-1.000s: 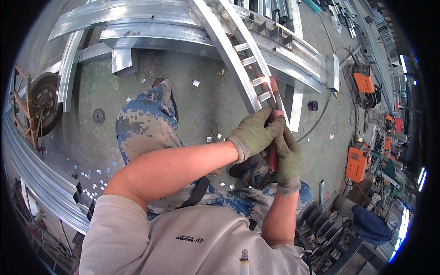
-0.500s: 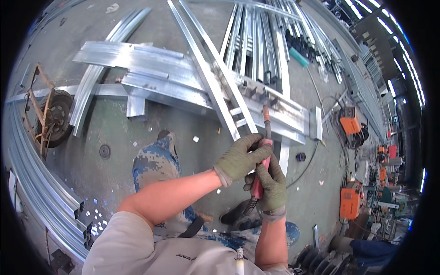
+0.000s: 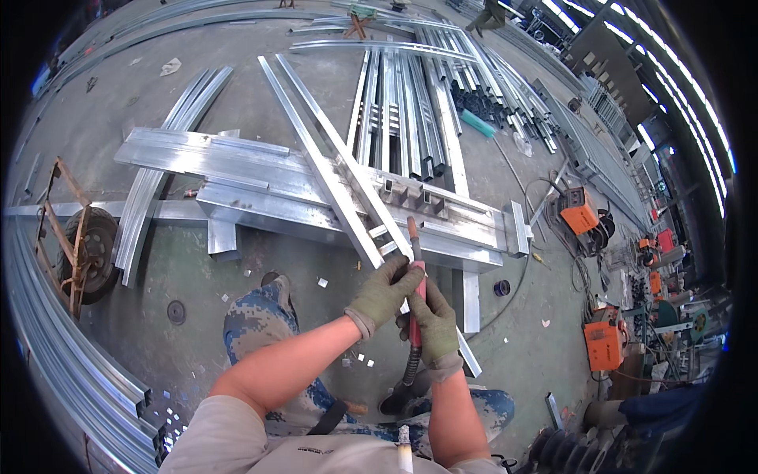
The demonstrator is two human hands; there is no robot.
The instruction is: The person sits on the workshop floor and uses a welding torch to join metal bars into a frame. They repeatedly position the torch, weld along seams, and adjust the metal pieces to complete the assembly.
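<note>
Both my hands, in olive-green work gloves, hold a welding torch with a red handle [image 3: 420, 278]. My left hand [image 3: 384, 297] has its fingers closed on the upper handle, near the neck. Lower down, my right hand [image 3: 435, 325] wraps round the grip, and the black cable sleeve [image 3: 411, 368] hangs below it. The copper-coloured nozzle points away from me, toward short square tube pieces [image 3: 407, 197] on the metal workbench [image 3: 474, 229]. Whether the nozzle touches anything I cannot tell. Two long steel tubes [image 3: 320, 166], joined by short crosspieces, lie slanting across the bench left of the torch.
Stacked steel channels [image 3: 71, 355] run along the left, beside a rusty wheeled cart [image 3: 75, 253]. Beyond the bench lie many tubes [image 3: 399, 118]. Orange welding machines [image 3: 579, 210] and cables stand at right. Metal scraps litter the floor. Another person [image 3: 491, 14] is at the far top.
The view has tilted up and turned right, so the bench sits lower and further left. The torch now stands more upright. Both hands keep their hold on it.
</note>
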